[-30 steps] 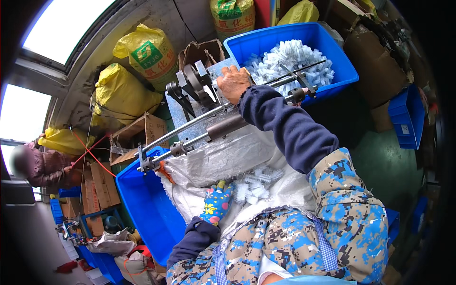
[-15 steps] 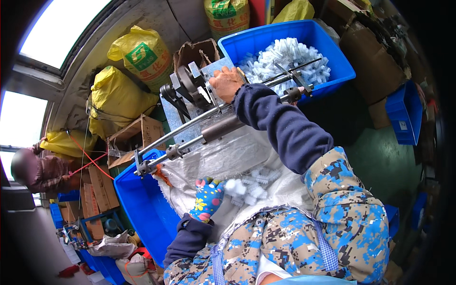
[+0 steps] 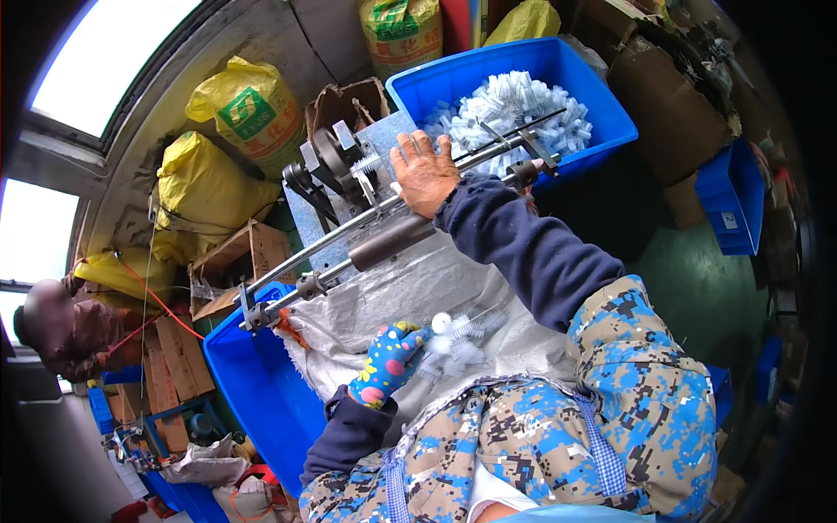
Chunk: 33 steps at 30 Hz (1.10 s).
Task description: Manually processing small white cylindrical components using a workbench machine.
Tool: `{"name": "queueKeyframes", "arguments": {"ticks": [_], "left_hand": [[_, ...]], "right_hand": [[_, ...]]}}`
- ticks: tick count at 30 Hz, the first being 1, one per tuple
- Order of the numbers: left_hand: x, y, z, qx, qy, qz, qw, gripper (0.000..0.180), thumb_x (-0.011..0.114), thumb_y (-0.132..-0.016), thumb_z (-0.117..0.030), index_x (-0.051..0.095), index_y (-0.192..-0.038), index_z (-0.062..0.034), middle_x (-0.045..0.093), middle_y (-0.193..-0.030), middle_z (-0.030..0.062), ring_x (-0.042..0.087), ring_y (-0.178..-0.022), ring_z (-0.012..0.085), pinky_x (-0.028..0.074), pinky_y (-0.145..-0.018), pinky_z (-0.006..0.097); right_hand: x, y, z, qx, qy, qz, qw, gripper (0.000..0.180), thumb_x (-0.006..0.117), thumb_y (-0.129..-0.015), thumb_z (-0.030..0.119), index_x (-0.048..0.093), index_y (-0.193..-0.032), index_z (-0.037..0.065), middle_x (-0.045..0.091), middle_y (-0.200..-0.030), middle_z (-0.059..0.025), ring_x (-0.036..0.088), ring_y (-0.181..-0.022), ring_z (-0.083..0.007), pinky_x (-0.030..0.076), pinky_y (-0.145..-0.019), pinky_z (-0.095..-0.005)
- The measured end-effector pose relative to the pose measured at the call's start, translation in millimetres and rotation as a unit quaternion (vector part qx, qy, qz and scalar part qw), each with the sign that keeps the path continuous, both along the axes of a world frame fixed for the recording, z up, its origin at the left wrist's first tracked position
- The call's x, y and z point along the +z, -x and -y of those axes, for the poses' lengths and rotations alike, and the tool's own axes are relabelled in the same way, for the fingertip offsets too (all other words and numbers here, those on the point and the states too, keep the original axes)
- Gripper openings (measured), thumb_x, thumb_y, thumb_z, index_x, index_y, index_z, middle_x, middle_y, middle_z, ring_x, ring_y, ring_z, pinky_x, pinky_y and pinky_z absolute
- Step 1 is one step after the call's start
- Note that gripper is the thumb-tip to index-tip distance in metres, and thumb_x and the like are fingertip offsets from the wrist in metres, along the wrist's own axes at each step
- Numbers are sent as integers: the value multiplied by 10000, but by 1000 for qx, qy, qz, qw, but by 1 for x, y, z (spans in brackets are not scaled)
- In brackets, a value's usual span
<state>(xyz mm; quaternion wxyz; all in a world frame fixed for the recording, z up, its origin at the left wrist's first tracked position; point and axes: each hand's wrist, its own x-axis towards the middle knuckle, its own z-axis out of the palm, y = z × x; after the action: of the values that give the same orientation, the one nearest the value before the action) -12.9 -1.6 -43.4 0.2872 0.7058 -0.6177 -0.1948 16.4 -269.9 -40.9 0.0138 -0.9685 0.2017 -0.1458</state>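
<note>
My right hand (image 3: 427, 173), bare, lies over the rods of a belt-driven machine (image 3: 370, 144), fingers spread and palm down. Beside its fingertips, a small white bristle brush (image 3: 368, 164) sits at the machine's head. My left hand (image 3: 390, 359), in a blue flowered glove, is closed at the edge of a loose pile of white bristle brushes (image 3: 458, 353) on my lap. Its fingertips seem to pinch one brush (image 3: 442, 323), whose round end faces up; the exact grip is partly hidden. A white woven sack (image 3: 349, 324) is spread under the pile.
Beyond the machine, a blue bin (image 3: 623, 131) holds a heap of white brushes (image 3: 523, 113). Another blue bin (image 3: 228, 349) stands at left. Yellow sacks (image 3: 253, 109) and cartons (image 3: 261, 248) line the wall. A person (image 3: 96, 327) is at far left.
My right hand has opened from a curled grip and shifted nearer over the rods. A brush now shows at the machine head. My left hand has moved right and up to the brushes.
</note>
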Motion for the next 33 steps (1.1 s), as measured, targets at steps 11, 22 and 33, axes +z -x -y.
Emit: {"name": "queueKeyframes", "arguments": {"ticks": [11,22,33], "left_hand": [[34,-16,-19,107,-176,312,927,147,585,-717,-144,643,-851,-133,592,-945,77,531,-882,298,410,-731,410],[9,-34,-36,100,-8,101,990,293,638,-681,-38,633,-964,-113,572,-760,78,554,-667,272,449,-563,364],[26,0,-36,303,123,-664,673,298,660,-741,-185,576,-927,33,594,-704,107,553,-574,163,444,-501,253]], "right_hand": [[17,-30,-51,36,-57,-69,995,468,404,-855,181,365,-1275,-23,314,-1356,-165,254,-1266,-350,185,-971,-594],[34,9,47,13,-12,20,1000,292,599,-757,220,563,-1012,83,388,-1263,-128,314,-1178,-301,256,-916,-520],[61,28,125,-87,103,115,984,168,591,-755,181,660,-866,75,597,-917,-88,500,-979,-237,348,-845,-452]]}}
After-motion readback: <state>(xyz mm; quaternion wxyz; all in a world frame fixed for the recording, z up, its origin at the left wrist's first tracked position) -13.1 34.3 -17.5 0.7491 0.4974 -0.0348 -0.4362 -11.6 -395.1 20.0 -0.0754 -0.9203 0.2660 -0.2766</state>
